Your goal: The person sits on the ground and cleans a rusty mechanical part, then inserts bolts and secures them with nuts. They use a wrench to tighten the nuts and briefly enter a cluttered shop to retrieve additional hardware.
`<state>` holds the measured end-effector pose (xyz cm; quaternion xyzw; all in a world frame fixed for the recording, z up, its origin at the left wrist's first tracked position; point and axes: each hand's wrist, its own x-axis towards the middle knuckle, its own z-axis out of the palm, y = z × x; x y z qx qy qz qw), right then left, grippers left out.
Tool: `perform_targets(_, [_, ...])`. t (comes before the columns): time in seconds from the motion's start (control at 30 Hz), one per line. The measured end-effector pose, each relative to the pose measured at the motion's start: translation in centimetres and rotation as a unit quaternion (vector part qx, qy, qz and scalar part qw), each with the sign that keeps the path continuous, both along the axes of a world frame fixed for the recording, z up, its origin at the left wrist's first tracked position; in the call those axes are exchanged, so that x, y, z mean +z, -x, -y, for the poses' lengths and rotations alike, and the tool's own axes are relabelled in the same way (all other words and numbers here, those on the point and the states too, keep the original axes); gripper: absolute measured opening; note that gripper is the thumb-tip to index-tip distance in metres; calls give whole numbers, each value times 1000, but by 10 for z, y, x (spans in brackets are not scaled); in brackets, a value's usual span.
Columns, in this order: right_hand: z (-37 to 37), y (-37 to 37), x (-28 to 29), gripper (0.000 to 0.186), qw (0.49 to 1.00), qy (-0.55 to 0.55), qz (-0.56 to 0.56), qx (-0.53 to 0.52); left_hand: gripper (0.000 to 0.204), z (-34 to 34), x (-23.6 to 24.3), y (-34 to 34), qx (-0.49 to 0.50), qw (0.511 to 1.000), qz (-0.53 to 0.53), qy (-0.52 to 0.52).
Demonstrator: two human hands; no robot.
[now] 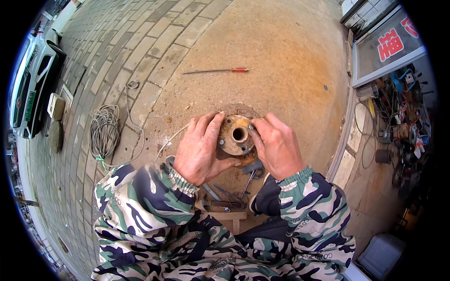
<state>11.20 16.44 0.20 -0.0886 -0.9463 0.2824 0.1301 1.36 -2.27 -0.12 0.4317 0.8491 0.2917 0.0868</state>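
Note:
A round, rusty yellow metal flange (230,144) with a hollow centre and small holes lies between my hands on the ground. My left hand (199,147) is wrapped round its left side, thumb low along the near edge. My right hand (276,145) has thumb and forefinger pinched on a small fastener at the flange's upper right rim. Pliers (256,173), a dark steel bar (210,190) and other tools lie just below, by a small piece of wooden framing (226,215). Farther forward lies a long thin screwdriver (240,70) with a red handle.
A coiled cable (104,131) lies on the pavers at left, with a pale block (56,105) and a parked white car (35,82) beyond. At right are a glass door (387,44), its sill (342,161), piled parts and wires (398,129) and a grey bin (382,253).

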Motion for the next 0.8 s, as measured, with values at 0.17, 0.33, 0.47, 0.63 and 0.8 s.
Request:
perform_targets(0.17, [-4,0,-2,17,999,-28,-13,20,102,-4,-3,1,-19,1000,12,-11])
perform_targets(0.33, [-7,4,-3,4,998,-36,-37,19,99,-11,-7,4,-16,999,21,-22])
perform_targets(0.47, [-6,1,-1,6,997,-52,-23,45,98,-11,-6,3,-26,999,22,-28])
perform_targets(0.63, [-7,4,-2,7,992,-103,-34,62,101,-12,-5,3,-24,999,20,-29])
perform_targets(0.8, [-12,3,-1,8,990,-113,-25,74,105,-16,-4,2,-32,999,-8,-20])
